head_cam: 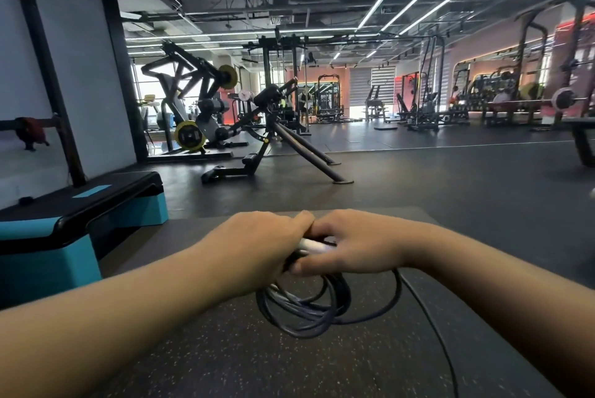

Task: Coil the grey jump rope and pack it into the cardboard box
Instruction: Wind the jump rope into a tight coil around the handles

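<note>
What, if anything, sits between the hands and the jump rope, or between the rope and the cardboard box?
Nothing separates them: the left hand and right hand both already grip the jump rope at its handles, coils hanging below. The cardboard box is not in view, so that path cannot be judged.

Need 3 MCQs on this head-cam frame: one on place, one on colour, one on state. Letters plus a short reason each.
1. Where do the rope coils hang?
A. Below the two hands, over the speckled mat
B. On the step platform
C. Inside a cardboard box

2. What colour are the step platform's sides?
A. Red
B. Teal
C. Yellow

3. What state is the rope in?
A. Stretched out straight
B. Mostly looped, one strand trailing off toward the lower right
C. Fully packed away

Answers:
1. A: the loops dangle under the left hand and right hand, which meet on the handles.
2. B: teal panels sit under its black top.
3. B: several loops are gathered, while a loose strand runs out of frame.
</note>
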A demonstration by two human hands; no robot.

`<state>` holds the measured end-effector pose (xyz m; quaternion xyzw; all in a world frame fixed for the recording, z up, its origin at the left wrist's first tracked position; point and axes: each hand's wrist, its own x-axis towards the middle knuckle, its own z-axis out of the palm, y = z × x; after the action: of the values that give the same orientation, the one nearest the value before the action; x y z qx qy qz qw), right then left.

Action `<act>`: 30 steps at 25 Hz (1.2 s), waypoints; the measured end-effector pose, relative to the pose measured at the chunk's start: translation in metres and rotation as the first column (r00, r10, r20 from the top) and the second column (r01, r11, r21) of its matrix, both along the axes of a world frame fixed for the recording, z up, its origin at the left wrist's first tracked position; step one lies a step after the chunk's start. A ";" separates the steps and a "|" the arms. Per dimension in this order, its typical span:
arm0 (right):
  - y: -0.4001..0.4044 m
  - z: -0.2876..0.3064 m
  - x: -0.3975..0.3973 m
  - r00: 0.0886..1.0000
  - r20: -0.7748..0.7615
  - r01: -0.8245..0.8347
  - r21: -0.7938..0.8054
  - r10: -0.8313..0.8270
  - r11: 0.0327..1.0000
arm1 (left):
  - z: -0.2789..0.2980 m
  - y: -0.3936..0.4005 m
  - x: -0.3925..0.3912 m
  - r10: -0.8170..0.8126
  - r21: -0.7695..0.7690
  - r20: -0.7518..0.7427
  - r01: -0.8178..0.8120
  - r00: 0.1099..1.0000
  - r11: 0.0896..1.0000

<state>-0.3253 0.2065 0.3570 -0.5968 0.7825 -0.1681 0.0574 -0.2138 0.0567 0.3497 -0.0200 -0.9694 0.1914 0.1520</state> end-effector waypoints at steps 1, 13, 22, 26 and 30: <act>0.005 0.004 -0.003 1.000 0.023 0.018 0.014 -0.019 1.000 | 0.003 -0.006 0.004 0.003 -0.046 0.030 -0.001 1.000 0.999; 0.057 0.022 -0.068 0.922 0.298 0.327 -0.262 -0.246 0.908 | 0.008 -0.078 0.050 0.367 0.394 0.037 -0.351 0.929 0.849; 0.012 0.004 -0.051 0.805 0.583 0.290 -0.546 0.109 0.786 | 0.002 -0.010 0.007 0.457 0.891 -0.229 0.374 0.859 -0.256; -0.023 -0.024 -0.015 0.578 0.754 0.325 -0.562 0.311 0.761 | 0.015 0.025 -0.022 0.528 0.642 -0.157 0.492 0.835 -0.588; -0.045 -0.042 0.014 0.373 0.749 0.335 -0.659 0.547 0.674 | 0.020 0.039 -0.043 0.595 0.646 -0.051 0.481 0.802 -0.593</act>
<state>-0.3114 0.1616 0.3154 -0.4207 0.4267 -0.7601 0.2514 -0.2572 0.0958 0.3696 0.2691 -0.4499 -0.7782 0.3457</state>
